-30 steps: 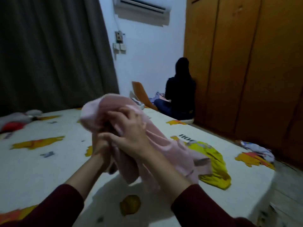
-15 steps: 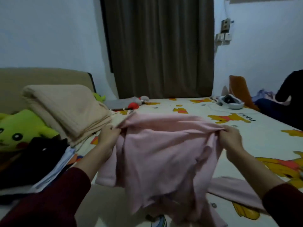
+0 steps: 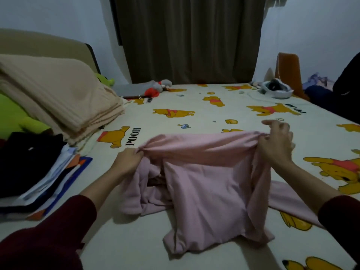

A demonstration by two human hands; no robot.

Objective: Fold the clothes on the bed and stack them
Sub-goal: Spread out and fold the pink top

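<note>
Left hand (image 3: 127,161) bunches one end of the top edge of the pink garment (image 3: 204,184) in curled fingers. Right hand (image 3: 276,145) pinches the other end; the outer fingers are splayed and free. The edge is stretched between them, raised just off the bed (image 3: 194,117), probably to flatten the cloth before a fold. The body of the garment droops onto the sheet, creased, with one sleeve trailing out under the right forearm. Judgement: spreading step, no fold made on this piece yet.

At left, a stack (image 3: 35,172) of folded dark and white clothes lies near the left forearm, the likely destination. Behind it, a folded beige blanket (image 3: 58,94) leans on green plush.
</note>
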